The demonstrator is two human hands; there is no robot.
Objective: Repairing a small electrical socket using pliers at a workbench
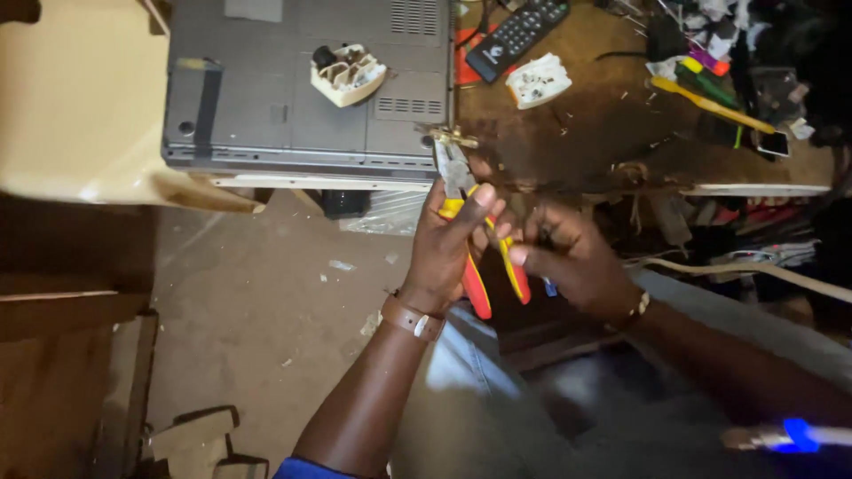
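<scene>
Cluttered and dim, the work surface point(612, 133) is scarred brown wood strewn with small scraps, and the concrete floor point(266, 302) below it is dusty. On the surface lies a grey, flat electronic unit point(302, 89) with vent slots, and on its casing rests an opened white plug body point(348, 74). Further right sit a second white plug part point(538, 81), a black remote control point(517, 34) and a yellow-handled tool point(706, 102). The pliers point(470, 226) are held in front of the surface's edge, above the person's lap: steel jaws pointing up and seemingly closed, handles sleeved in red with yellow bands near the pivot, spreading downward. The left hand point(448, 244) is clamped around the left handle, thumb pressed over the yellow band; a brown strap point(413, 318) circles that wrist. The right hand point(572, 257) is curled, its fingertips touching the right handle; whether it also pinches a small item I cannot tell, as it is blurred. A bracelet point(641, 306) shows on that wrist.
</scene>
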